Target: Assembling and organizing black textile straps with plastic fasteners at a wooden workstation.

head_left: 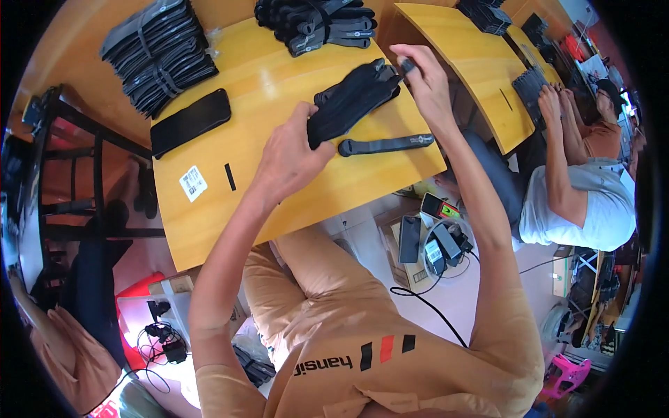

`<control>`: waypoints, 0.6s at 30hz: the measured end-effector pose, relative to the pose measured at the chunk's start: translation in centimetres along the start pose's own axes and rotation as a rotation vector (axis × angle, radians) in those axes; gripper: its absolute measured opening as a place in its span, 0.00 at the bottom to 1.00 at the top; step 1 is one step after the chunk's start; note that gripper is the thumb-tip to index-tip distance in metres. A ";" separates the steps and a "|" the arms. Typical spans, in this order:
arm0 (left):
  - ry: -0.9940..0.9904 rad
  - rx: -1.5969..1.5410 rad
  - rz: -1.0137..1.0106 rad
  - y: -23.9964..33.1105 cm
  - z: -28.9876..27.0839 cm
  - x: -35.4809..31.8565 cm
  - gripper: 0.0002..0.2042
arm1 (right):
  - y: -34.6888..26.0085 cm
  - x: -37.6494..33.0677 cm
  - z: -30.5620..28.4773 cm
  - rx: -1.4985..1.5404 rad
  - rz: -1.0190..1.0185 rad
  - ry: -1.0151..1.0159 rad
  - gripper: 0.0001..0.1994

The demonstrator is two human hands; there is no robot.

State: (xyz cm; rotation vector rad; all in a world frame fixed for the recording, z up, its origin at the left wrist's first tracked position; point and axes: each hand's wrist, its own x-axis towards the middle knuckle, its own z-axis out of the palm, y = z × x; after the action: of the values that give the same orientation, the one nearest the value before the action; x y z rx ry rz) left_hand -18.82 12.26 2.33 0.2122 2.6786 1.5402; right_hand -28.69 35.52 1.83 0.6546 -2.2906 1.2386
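While the left hand (289, 155) clamps one end of a stack of black gloves (352, 101) against the yellow table (279, 202), the right hand (425, 83) pinches the far end of the same stack, at what appears to be a dark band near the cuffs; the detail there is too small to confirm. The stack lies diagonally near the table's far edge. A loose black strap (387, 145) lies on the table just beside the stack, not yet applied. Judged from the layout, several units are complete: strapped bundles (162, 52) rest at the far left and a second bundle pile (320, 24) at the far centre. The stack in hand is judged mid-process. A flat black pouch (189, 122) lies apart from it. A co-worker's hands (554, 104) work at the neighbouring table.
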 end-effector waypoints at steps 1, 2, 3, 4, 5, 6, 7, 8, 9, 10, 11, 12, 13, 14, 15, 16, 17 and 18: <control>0.030 0.111 0.023 -0.2 0.2 -1.0 0.22 | -1.7 -0.9 -0.4 0.084 0.052 0.018 0.14; 0.059 0.222 0.043 -0.5 0.5 -2.0 0.19 | -3.0 -1.9 -0.8 0.091 0.046 0.008 0.14; 0.034 0.261 0.057 -0.6 1.0 -2.8 0.20 | -4.4 -3.0 -1.5 0.087 -0.053 -0.074 0.16; 0.044 0.266 0.050 -0.6 1.5 -3.6 0.20 | -5.8 -4.1 -1.8 0.089 -0.154 -0.155 0.19; 0.007 0.273 0.100 -0.4 2.0 -4.5 0.20 | -7.8 -5.5 -1.8 -0.026 -0.184 -0.280 0.23; -0.038 0.279 0.156 -0.4 2.7 -5.1 0.21 | -9.5 -7.1 -2.0 -0.147 -0.210 -0.397 0.29; -0.036 0.248 0.215 -0.7 3.4 -5.9 0.20 | -10.8 -8.3 -1.9 -0.249 -0.206 -0.529 0.32; -0.034 0.218 0.272 -1.0 4.0 -6.7 0.19 | -11.8 -9.2 -1.6 -0.352 -0.202 -0.660 0.36; -0.082 0.158 0.245 -0.4 4.1 -7.6 0.20 | -12.2 -10.1 -1.5 -0.400 -0.265 -0.705 0.38; -0.081 0.160 0.237 -0.1 4.2 -8.3 0.20 | -12.4 -10.8 -1.4 -0.393 -0.266 -0.710 0.38; -0.141 0.099 0.212 0.0 4.3 -9.0 0.20 | -12.4 -11.5 -1.4 -0.433 -0.254 -0.784 0.37; -0.200 0.038 0.183 0.1 4.3 -9.6 0.21 | -12.5 -12.1 -1.3 -0.470 -0.242 -0.859 0.37; -0.254 0.059 0.140 0.1 4.1 -10.1 0.23 | -12.6 -12.7 -1.4 -0.463 -0.253 -0.853 0.34; -0.256 0.061 0.128 0.1 4.1 -10.4 0.23 | -12.5 -13.1 -1.4 -0.451 -0.251 -0.859 0.34; -0.244 0.068 0.158 0.0 3.9 -10.9 0.23 | -12.5 -13.7 -1.5 -0.449 -0.234 -0.866 0.33; -0.231 0.075 0.189 0.0 3.8 -11.4 0.24 | -12.5 -14.2 -1.6 -0.447 -0.216 -0.873 0.32; -0.236 0.076 0.176 -0.1 3.6 -12.0 0.24 | -12.6 -14.8 -1.8 -0.453 -0.167 -0.893 0.30; -0.263 0.153 0.145 -0.2 3.4 -12.3 0.24 | -12.2 -15.3 -2.0 -0.449 -0.162 -0.894 0.30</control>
State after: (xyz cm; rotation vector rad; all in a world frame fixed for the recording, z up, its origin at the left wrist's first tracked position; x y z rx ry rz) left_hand -6.34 13.37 0.11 0.5832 2.6180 1.2367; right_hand -9.10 34.27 1.62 1.3708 -2.9699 0.3126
